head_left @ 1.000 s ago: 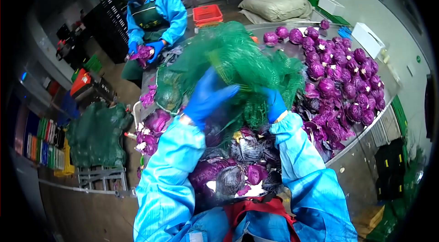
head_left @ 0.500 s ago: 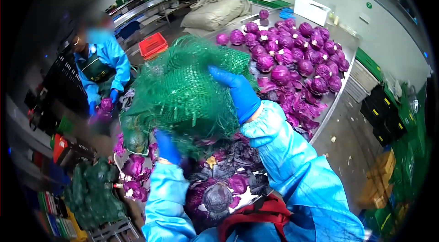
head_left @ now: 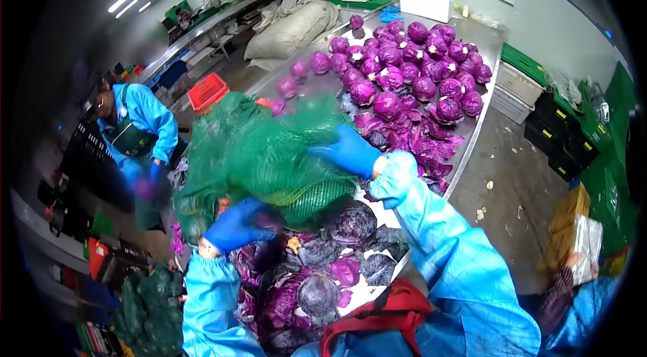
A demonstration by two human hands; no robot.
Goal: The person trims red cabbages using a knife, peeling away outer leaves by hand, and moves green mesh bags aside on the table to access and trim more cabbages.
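A green mesh bag (head_left: 283, 155), blurred by motion, spreads over the middle of the work surface, bulging towards its lower edge. My right hand (head_left: 352, 153), in a blue glove, grips the bag's right side. Below the bag's left part, my gloved left hand (head_left: 236, 225) curves its fingers and thumb around a dark purple red cabbage (head_left: 269, 217), which is blurred and partly hidden. Directly in front of me lie dark red cabbages (head_left: 319, 295) and loose outer leaves (head_left: 347, 271).
Trimmed red cabbages (head_left: 387, 106) are heaped on a metal table (head_left: 465, 148). A co-worker (head_left: 145, 121) stands at the left. Behind are a red crate (head_left: 207, 92) and stuffed sacks (head_left: 293, 32). Black crates (head_left: 556, 134) stand right; a filled mesh bag (head_left: 149, 313) lies lower left.
The mesh bag has dropped lower and spread out. My left hand has shifted left and now curves around a cabbage. My right hand has lowered slightly. Several cabbages now show beyond the bag.
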